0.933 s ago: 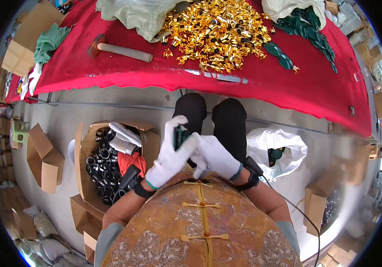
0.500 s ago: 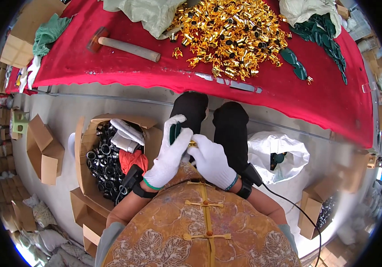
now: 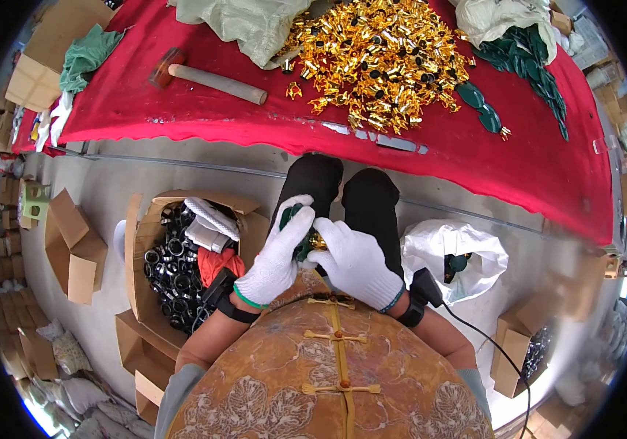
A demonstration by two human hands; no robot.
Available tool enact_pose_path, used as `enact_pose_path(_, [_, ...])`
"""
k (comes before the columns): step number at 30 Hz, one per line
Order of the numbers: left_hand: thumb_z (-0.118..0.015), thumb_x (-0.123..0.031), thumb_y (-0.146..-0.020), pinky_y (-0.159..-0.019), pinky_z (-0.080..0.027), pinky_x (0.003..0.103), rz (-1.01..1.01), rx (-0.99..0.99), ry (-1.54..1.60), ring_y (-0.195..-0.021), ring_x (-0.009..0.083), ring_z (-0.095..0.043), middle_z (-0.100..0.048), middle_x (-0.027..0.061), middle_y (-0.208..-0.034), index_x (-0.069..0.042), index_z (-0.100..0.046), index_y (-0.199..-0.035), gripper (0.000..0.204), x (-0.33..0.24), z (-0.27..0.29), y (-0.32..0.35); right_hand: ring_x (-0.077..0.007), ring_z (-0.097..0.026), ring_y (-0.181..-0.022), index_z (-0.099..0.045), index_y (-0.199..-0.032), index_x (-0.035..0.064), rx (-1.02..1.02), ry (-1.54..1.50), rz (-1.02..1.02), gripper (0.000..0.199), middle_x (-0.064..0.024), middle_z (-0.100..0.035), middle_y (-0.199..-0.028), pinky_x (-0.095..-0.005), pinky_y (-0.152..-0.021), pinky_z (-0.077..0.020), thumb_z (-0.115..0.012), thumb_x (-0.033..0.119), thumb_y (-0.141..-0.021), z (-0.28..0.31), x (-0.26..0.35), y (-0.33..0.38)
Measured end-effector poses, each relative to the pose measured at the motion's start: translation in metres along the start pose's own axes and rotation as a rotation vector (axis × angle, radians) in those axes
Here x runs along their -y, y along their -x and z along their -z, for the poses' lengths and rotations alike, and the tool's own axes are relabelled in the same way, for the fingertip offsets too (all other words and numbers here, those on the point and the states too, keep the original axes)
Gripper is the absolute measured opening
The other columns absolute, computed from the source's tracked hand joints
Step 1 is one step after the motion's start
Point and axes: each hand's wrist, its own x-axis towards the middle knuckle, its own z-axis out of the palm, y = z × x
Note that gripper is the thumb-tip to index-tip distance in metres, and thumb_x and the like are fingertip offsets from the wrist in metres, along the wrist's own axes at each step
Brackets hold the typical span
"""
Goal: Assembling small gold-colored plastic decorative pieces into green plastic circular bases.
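Both hands wear white knit gloves and meet above my lap. My left hand is closed around a dark green plastic part, which shows between thumb and fingers. Pinched against it by my right hand is a small shiny gold clip-like piece. The fingers cover most of both parts, so I cannot tell how they are joined. On the red-covered table ahead lies a large heap of gold pieces, with black bits among them. Dark green parts spill from a pale sack to its right.
A wooden-handled mallet lies on the table's left. Beside my left leg stands a carton of black ring-shaped parts. A white bag with dark green parts sits at my right. A black cable trails from my right wrist.
More of the green part shows between my hands now. My right hand has shifted slightly to the right, its fingers still at the gold piece. The view has moved slightly.
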Motion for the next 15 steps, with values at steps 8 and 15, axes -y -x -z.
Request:
enact_pose_path(8, [-0.058, -0.019, -0.104, -0.058, -0.047, 0.024, -0.109, 0.084, -0.174, -0.092, 0.0121, -0.061, -0.061, 0.0045, -0.12, -0.018, -0.04, -0.147, 0.047, -0.002, -0.009, 0.022, -0.0357, -0.069, -0.079, -0.056, -0.125, 0.0021, -0.18, -0.059, 0.078, 0.041, -0.018, -0.065, -0.097, -0.042, -0.064, -0.0551, -0.07, 0.025, -0.095, -0.014, 0.003, 0.013])
enact_pose_path(15, [-0.072, 0.005, -0.082, -0.096, -0.046, 0.039, -0.724, 0.235, -0.588, -0.106, 0.0238, -0.054, -0.05, 0.0145, -0.127, -0.01, -0.038, -0.139, 0.069, 0.012, 0.005, 0.007, -0.0426, -0.07, -0.088, -0.057, -0.126, 0.0035, -0.053, -0.469, -0.228, 0.037, -0.0235, -0.068, -0.099, -0.0436, -0.07, -0.056, -0.069, 0.014, -0.093, 0.011, 0.017, 0.015])
